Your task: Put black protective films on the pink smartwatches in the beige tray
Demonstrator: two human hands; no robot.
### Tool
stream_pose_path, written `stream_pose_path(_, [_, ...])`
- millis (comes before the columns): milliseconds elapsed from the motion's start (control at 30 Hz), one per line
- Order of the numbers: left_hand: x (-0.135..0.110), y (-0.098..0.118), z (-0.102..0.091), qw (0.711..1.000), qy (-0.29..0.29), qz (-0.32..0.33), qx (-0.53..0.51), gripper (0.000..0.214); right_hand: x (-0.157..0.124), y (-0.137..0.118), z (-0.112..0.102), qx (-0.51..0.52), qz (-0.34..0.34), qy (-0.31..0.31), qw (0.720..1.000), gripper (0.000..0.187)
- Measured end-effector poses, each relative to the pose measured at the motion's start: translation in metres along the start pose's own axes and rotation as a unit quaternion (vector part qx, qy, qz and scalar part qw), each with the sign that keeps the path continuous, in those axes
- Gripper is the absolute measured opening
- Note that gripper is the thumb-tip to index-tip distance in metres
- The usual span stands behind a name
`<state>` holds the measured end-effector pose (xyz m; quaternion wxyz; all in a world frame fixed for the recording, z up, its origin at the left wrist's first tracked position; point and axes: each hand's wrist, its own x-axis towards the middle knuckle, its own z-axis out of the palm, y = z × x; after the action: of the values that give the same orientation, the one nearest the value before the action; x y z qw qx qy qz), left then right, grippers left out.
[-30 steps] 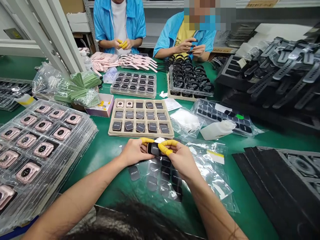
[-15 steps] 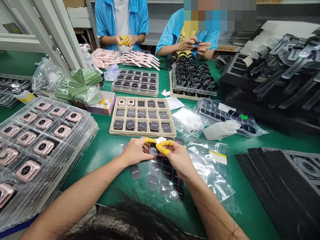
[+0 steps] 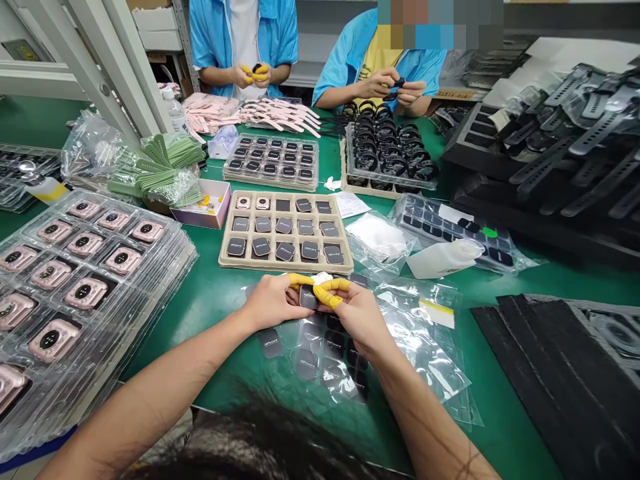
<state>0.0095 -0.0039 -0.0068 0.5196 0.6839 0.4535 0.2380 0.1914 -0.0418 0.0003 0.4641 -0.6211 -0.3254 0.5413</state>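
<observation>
Between my two hands is a watch case (image 3: 308, 297) with a dark, printed square face turned up. My left hand (image 3: 270, 301) is closed on its left side. My right hand (image 3: 353, 313), in yellow finger cots like the left, pinches its right edge. A crumpled white wipe (image 3: 321, 278) shows just behind the fingers. Below my hands lies a clear sheet of dark printed square films (image 3: 307, 365), partly hidden by my right hand. Just beyond stands a beige tray (image 3: 286, 265) of watch cases, most with dark printed faces, two showing pink backs.
Stacked clear trays (image 3: 165, 267) of pink watch cases stand at left. A white bottle (image 3: 445, 259) lies at right, near black foam sheets (image 3: 540, 373). Green straps (image 3: 167, 167) and a tray of black watches (image 3: 390, 150) lie farther back. Two people in blue jackets (image 3: 275, 33) work opposite.
My hands stay at nearly the same place, still holding the watch case, which has tilted slightly. Across the table, a dark piece now shows in the left person's fingers.
</observation>
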Motion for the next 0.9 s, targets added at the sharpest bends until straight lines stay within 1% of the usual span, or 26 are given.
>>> stream_pose_path(267, [-0.0014, -0.0008, 0.0013, 1.000, 0.006, 0.000, 0.003, 0.058, 0.0001, -0.0009, -0.0020, -0.005, -0.004, -0.019, 1.000, 0.047])
stream_pose_path(600, [-0.0020, 0.0006, 0.0002, 1.000, 0.000, 0.002, 0.012, 0.058, -0.0016, -0.0041, 0.0002, -0.007, 0.008, -0.008, 1.000, 0.052])
stream_pose_path(700, [-0.0022, 0.0019, -0.0001, 1.000, 0.002, 0.008, 0.008, 0.060, -0.0023, -0.0042, 0.0009, -0.011, 0.000, -0.014, 1.000, 0.056])
stream_pose_path(800, [-0.0022, 0.0021, -0.0001, 1.000, 0.003, 0.012, -0.004, 0.058, -0.0030, -0.0031, 0.0002, -0.005, -0.017, -0.024, 1.000, 0.059])
stream_pose_path(900, [-0.0023, 0.0016, 0.0004, 1.000, 0.004, 0.011, -0.017, 0.054, -0.0036, -0.0016, -0.0026, 0.000, -0.038, -0.009, 0.999, 0.063])
